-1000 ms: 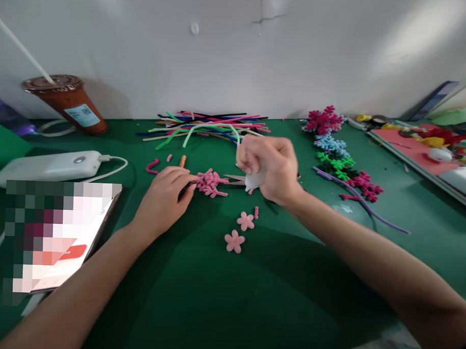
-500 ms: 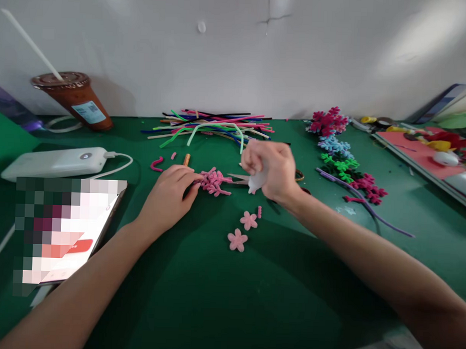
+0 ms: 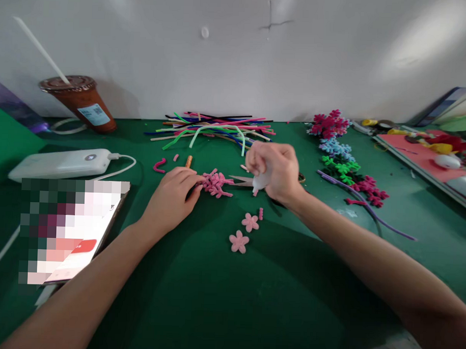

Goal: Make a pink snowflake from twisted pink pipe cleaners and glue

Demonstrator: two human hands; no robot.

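I'm pinning the pink pipe-cleaner piece (image 3: 216, 184) flat on the green surface (image 3: 221, 296) with my left hand (image 3: 174, 195), fingers together on its left end so it isn't sliding. My right hand (image 3: 273, 171) is clamped around a small white bottle (image 3: 261, 181), nozzle tipped down just right of the piece. Scissors (image 3: 240, 180) are lying between; two pink flowers (image 3: 245, 231) sit nearer.

the phone (image 3: 74, 230) screen is blurred out, and the right hand (image 3: 275, 171) hides most of a white bottle (image 3: 261, 181).
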